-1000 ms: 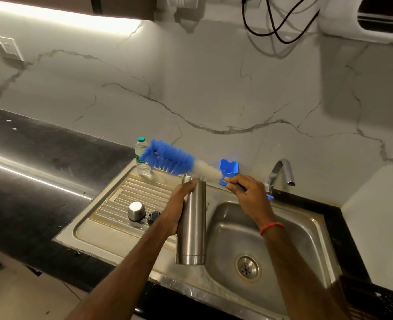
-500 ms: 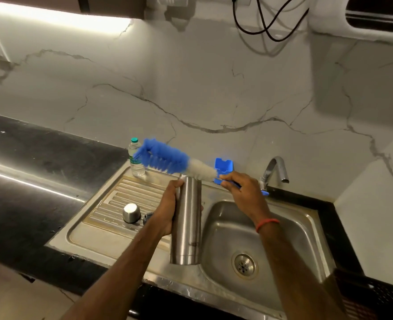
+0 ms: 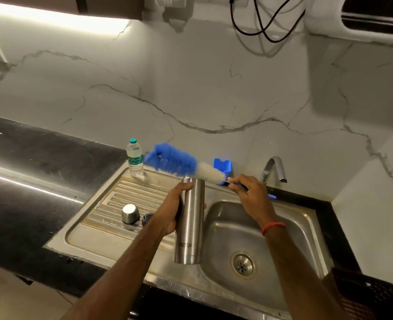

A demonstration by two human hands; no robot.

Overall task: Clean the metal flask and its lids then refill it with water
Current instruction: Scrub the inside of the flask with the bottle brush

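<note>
Marble-veined wall backs a dark tabletop (image 3: 40,158) w/ an inset steel sink (image 3: 301,229) and ribbed drainboard (image 3: 103,218).

Change vs. 1 s ago: little. Flask and brush keep approx. the same relation across all three frames; brush head remains outside the flask, lying nearly horizontal just above/behind the mouth. Apparent shift of the scene is mostly head-camera motion. Brush head is motion-blurred now, so it is being swung or shaken. Judgement: interior scrub is either about to start or the brush is just out; frames do not settle which. Rinse and refill not yet done.

Hands:
- Left hand (image 3: 170,211): clamped round upper body of the metal flask (image 3: 189,222), thumb near the rim.
- Right hand (image 3: 252,195): closed on the thin blue handle of the bottle brush (image 3: 179,161), close to the bristles.
- Hands apart, flask between them.

Flask condition: upright, held in air over the divide between drainboard and basin. Brushed steel, tall cylinder, open mouth, small logo low on body (unreadable). No visible soil on exterior; interior hidden.

Lids: steel cap (image 3: 130,213) and small dark inner lid (image 3: 147,218) sit on drainboard, just beside each other, left of the flask.

Other: plastic water bottle (image 3: 135,158) at drainboard rear; tap (image 3: 274,168) shows no water running.
</note>
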